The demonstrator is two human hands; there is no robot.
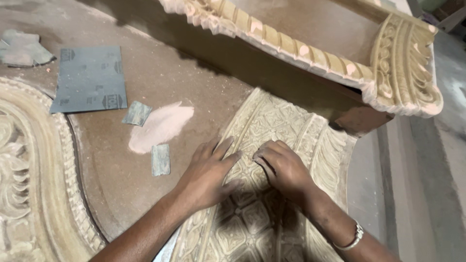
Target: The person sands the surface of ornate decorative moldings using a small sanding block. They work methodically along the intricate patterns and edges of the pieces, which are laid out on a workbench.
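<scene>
Low in the centre of the frame, both hands rest on a carved wooden panel, pale with dust, which runs from the bottom edge up toward the middle. Left hand lies flat on the carving, fingers spread and extended. Right hand is curled, fingers bent and pressed together against the relief; whether they pinch anything beneath cannot be told. A metal bangle sits on the right wrist.

Upper right: a carved moulding overhangs the panel's far end. Upper left: a dark sandpaper sheet lies on the brown surface, with two small sandpaper scraps and a patch of pale dust between it and the hands. Far left: another carved piece.
</scene>
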